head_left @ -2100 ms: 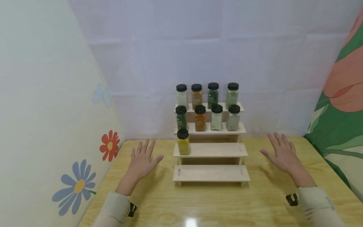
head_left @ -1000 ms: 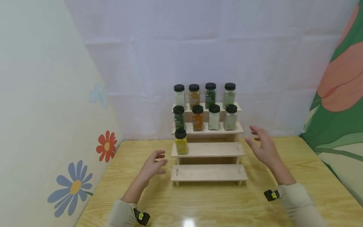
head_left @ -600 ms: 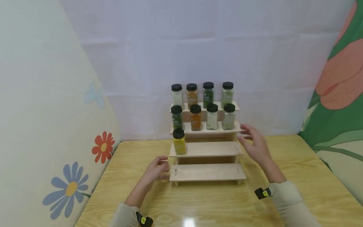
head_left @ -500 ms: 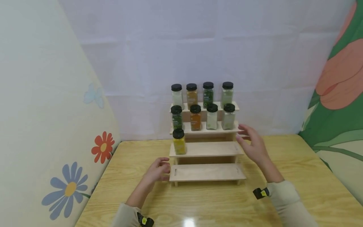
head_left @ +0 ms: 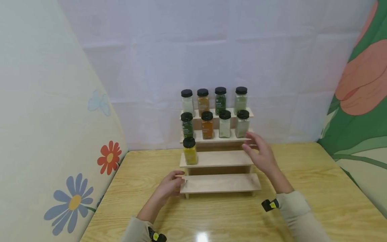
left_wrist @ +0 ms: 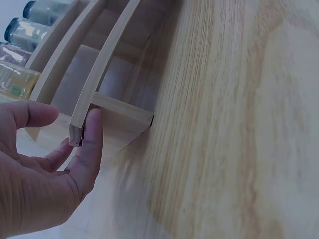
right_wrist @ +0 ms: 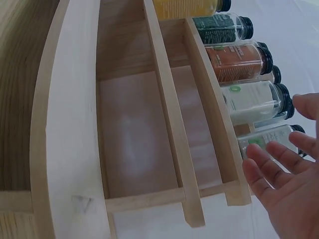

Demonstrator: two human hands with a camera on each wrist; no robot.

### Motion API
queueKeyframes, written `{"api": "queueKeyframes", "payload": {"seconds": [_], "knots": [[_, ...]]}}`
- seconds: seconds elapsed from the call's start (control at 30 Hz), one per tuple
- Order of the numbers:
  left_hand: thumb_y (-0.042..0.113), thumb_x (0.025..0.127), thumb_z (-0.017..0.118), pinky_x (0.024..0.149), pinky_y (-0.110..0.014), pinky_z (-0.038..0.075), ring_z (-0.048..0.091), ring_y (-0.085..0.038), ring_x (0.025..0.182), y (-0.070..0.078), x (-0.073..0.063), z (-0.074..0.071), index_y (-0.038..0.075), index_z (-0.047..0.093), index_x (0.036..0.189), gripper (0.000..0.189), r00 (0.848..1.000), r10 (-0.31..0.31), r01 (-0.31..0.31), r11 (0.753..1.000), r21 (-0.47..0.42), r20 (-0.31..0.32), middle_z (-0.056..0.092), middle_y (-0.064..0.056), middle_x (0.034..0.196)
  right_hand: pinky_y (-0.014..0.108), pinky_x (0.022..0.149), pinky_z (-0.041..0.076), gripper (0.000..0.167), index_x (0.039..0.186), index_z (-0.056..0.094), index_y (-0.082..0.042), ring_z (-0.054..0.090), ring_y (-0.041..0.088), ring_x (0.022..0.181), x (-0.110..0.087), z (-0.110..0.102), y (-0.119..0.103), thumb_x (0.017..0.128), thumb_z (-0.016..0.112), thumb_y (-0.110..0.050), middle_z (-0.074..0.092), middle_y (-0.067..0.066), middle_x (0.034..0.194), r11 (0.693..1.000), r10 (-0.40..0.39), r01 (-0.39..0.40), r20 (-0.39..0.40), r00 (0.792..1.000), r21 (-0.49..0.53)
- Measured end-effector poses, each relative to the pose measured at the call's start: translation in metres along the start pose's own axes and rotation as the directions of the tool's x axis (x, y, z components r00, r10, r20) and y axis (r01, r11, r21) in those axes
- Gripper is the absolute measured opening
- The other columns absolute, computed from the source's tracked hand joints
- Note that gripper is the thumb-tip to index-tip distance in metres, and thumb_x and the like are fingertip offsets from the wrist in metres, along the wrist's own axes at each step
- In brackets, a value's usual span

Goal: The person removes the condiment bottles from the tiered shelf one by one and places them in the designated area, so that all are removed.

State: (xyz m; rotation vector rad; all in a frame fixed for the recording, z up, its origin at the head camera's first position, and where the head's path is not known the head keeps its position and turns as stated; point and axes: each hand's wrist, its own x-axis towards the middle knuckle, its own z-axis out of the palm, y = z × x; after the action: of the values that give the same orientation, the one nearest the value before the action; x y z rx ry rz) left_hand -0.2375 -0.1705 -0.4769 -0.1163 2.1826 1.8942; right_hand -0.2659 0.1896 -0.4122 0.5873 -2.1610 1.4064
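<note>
A stepped wooden spice rack (head_left: pixel 222 183) stands on the table. My left hand (head_left: pixel 165 189) is at the left end of its lowest step; in the left wrist view one fingertip (left_wrist: pixel 93 119) lies against the board's end from below, while the thumb stays apart from it. With fingers spread and loosely bent, my right hand (head_left: pixel 262 157) is beside the rack's right end, near a jar of pale grey-green spice (head_left: pixel 243 128) on the second row from the top. Nothing is held in the right hand. A yellow spice jar (head_left: pixel 190 156) stands at the left of the third row.
Black-lidded spice jars fill the upper two rows, among them an orange one (head_left: pixel 207 129) and a dark green one (head_left: pixel 220 103). Behind the rack hangs a white cloth (head_left: pixel 151 74). Flower-painted panels (head_left: pixel 75 201) flank the wood-grain table (head_left: pixel 211 215).
Both hands have come in from the sides toward the rack, the left to the bottom step's end, the right close to the second row. Their spread fingers have bent. The jars stay put.
</note>
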Motion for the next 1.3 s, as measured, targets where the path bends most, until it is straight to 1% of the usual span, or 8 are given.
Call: {"api": "queueKeyframes", "payload": {"seconds": [0.03, 0.23, 0.53, 0.77, 0.87, 1.0, 1.1, 1.3], "knots": [[0.007, 0.091, 0.058, 0.072, -0.047, 0.06, 0.062, -0.031, 0.098, 0.0, 0.0, 0.0, -0.005, 0.05, 0.136, 0.047, 1.0, -0.001, 0.001, 1.0, 0.0, 0.002, 0.053, -0.026, 0.125, 0.054, 0.092, 0.053, 0.046, 0.138, 0.052, 0.008, 0.065, 0.042, 0.108, 0.0, 0.002, -0.001, 0.095, 0.067, -0.001, 0.061, 0.029, 0.128, 1.0, 0.004, -0.004, 0.001, 1.0, 0.006], [0.004, 0.089, 0.059, 0.07, -0.042, 0.06, 0.064, -0.025, 0.092, -0.003, 0.001, -0.003, -0.008, 0.051, 0.135, 0.047, 0.999, -0.021, 0.021, 1.0, -0.01, 0.024, 0.057, -0.023, 0.121, 0.049, 0.092, 0.054, 0.045, 0.138, 0.053, 0.006, 0.066, 0.038, 0.106, 0.002, 0.012, -0.005, 0.096, 0.067, -0.003, 0.063, 0.026, 0.127, 1.0, 0.014, -0.014, 0.018, 1.0, 0.013], [0.004, 0.091, 0.063, 0.07, -0.036, 0.06, 0.066, -0.022, 0.09, -0.009, 0.006, -0.01, -0.007, 0.051, 0.135, 0.047, 0.994, -0.101, 0.102, 0.994, -0.036, 0.045, 0.061, -0.019, 0.119, 0.039, 0.091, 0.056, 0.046, 0.139, 0.053, 0.004, 0.066, 0.036, 0.108, 0.008, 0.03, -0.015, 0.097, 0.067, -0.007, 0.063, 0.026, 0.127, 1.0, 0.022, -0.023, 0.054, 0.998, 0.016], [0.006, 0.093, 0.065, 0.067, -0.032, 0.059, 0.067, -0.018, 0.088, -0.012, 0.011, -0.017, -0.008, 0.048, 0.137, 0.049, 0.987, -0.135, 0.141, 0.988, -0.062, 0.093, 0.067, -0.014, 0.109, 0.047, 0.093, 0.055, 0.048, 0.141, 0.052, 0.002, 0.065, 0.036, 0.11, 0.014, 0.041, -0.02, 0.097, 0.068, -0.01, 0.062, 0.023, 0.131, 0.996, 0.052, -0.058, 0.095, 0.994, 0.062], [0.008, 0.093, 0.066, 0.068, -0.032, 0.059, 0.067, -0.018, 0.088, -0.014, 0.013, -0.02, -0.007, 0.048, 0.137, 0.05, 0.983, -0.15, 0.158, 0.985, -0.075, 0.105, 0.068, -0.012, 0.108, 0.048, 0.094, 0.054, 0.047, 0.141, 0.052, 0.003, 0.065, 0.036, 0.111, 0.018, 0.048, -0.021, 0.098, 0.067, -0.011, 0.061, 0.023, 0.132, 0.993, 0.058, -0.07, 0.12, 0.991, 0.092], [0.009, 0.093, 0.067, 0.069, -0.031, 0.058, 0.068, -0.016, 0.087, -0.015, 0.016, -0.022, -0.007, 0.048, 0.136, 0.049, 0.979, -0.154, 0.167, 0.981, -0.097, 0.13, 0.07, -0.008, 0.104, 0.048, 0.096, 0.053, 0.047, 0.141, 0.051, 0.003, 0.064, 0.036, 0.113, 0.022, 0.058, -0.023, 0.099, 0.066, -0.013, 0.061, 0.024, 0.132, 0.988, 0.073, -0.092, 0.147, 0.986, 0.126], [0.009, 0.094, 0.066, 0.069, -0.029, 0.058, 0.069, -0.014, 0.086, -0.017, 0.017, -0.024, -0.008, 0.046, 0.136, 0.049, 0.975, -0.147, 0.166, 0.98, -0.111, 0.165, 0.071, -0.005, 0.099, 0.049, 0.097, 0.053, 0.048, 0.141, 0.051, 0.003, 0.064, 0.037, 0.114, 0.024, 0.065, -0.024, 0.099, 0.067, -0.013, 0.061, 0.025, 0.131, 0.985, 0.079, -0.103, 0.165, 0.983, 0.139], [0.009, 0.094, 0.065, 0.068, -0.029, 0.058, 0.069, -0.014, 0.085, -0.019, 0.017, -0.025, -0.008, 0.046, 0.137, 0.05, 0.971, -0.142, 0.167, 0.978, -0.124, 0.191, 0.071, -0.005, 0.099, 0.05, 0.098, 0.052, 0.049, 0.141, 0.052, 0.004, 0.064, 0.038, 0.113, 0.028, 0.077, -0.029, 0.097, 0.068, -0.011, 0.061, 0.025, 0.13, 0.978, 0.067, -0.101, 0.185, 0.98, 0.18]]}}
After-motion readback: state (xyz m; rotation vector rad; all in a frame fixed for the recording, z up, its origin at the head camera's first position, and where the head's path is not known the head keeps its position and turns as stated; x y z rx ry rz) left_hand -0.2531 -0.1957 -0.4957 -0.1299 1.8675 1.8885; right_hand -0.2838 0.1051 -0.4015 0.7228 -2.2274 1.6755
